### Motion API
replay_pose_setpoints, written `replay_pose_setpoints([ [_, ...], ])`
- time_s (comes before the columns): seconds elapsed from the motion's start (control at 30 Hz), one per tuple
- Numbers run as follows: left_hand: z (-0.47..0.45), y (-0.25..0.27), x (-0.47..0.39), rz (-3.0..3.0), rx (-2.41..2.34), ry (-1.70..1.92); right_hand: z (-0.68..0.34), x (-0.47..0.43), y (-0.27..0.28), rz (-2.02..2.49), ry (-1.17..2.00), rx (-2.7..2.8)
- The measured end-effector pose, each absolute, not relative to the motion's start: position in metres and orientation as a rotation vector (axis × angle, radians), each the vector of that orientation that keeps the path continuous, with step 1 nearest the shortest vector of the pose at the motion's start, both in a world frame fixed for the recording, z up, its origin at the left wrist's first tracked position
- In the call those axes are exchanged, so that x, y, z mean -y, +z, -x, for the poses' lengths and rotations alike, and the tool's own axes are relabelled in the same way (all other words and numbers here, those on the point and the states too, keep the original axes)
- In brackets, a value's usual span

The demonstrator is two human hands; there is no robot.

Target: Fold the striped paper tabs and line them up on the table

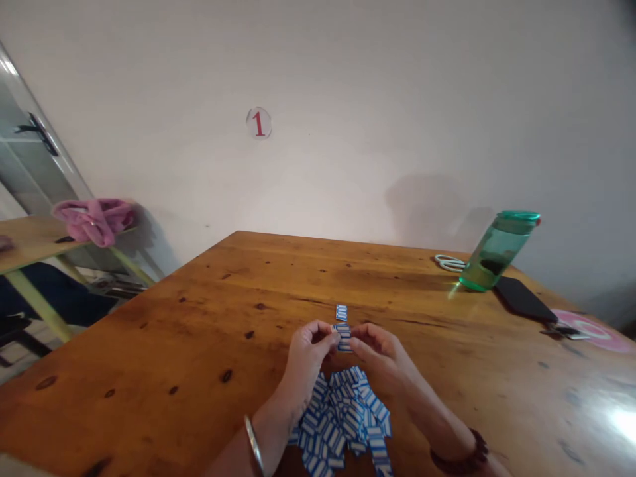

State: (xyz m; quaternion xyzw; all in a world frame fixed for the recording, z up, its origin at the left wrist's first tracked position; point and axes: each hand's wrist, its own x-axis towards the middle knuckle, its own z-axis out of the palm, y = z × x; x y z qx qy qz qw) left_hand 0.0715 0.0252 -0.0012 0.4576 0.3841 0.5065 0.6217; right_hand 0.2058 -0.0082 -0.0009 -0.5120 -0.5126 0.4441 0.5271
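My left hand (309,354) and my right hand (383,356) meet over the wooden table, fingers closed. Between their fingertips is a small blue-and-white striped piece (344,336), pinched from both sides; whether it is one piece or a few stacked together I cannot tell. Just beyond it, a similar striped piece (341,312) lies flat on the wood. Below my hands, between the forearms, spreads a loose heap of blue-and-white striped pieces (342,414), overlapping at many angles. A silver bangle is on my left wrist and a dark beaded bracelet on my right.
On the right of the wooden table (199,344) are a green bottle (499,252), a black phone-like slab (525,299), white loops like scissor handles (450,263), and a pink round mat (606,339) with small metal items. Pink cloth (97,220) lies on another table at left.
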Motion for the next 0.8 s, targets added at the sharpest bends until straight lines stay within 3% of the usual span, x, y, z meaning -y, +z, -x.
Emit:
replay_pose_setpoints([
  [0.23, -0.078, -0.007, -0.017, -0.998, -0.811, 1.064, -0.200, 0.002, -0.027, 1.011, 1.221, 0.961],
  [0.8, -0.084, -0.010, -0.014, -0.995, -0.861, 1.042, -0.204, 0.011, -0.035, 1.097, 1.141, 0.988],
])
